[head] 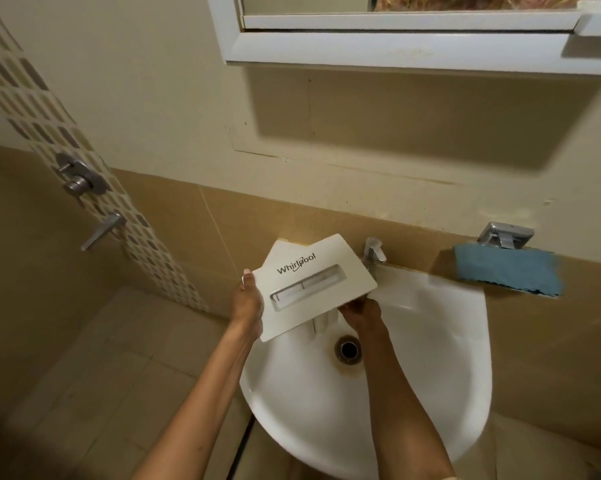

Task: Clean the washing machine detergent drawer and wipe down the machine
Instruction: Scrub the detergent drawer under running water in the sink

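The white detergent drawer (pixel 313 282), its front panel marked Whirlpool and turned up toward me, hangs over the back left of the white sink (pixel 430 358). My left hand (pixel 247 299) grips the panel's left edge, a fingertip curling over the top corner. My right hand (pixel 361 311) holds the drawer from below at the panel's lower right edge; its fingers are mostly hidden under the panel. The drawer's body behind the panel is largely hidden. The washing machine is not in view.
A chrome tap (pixel 373 252) stands at the sink's back edge, just right of the drawer. A blue cloth (pixel 506 270) lies on a wall-mounted chrome holder (pixel 505 233) at right. The drain (pixel 348 348) sits below the hands. Shower valves (pixel 81 181) are on the left wall.
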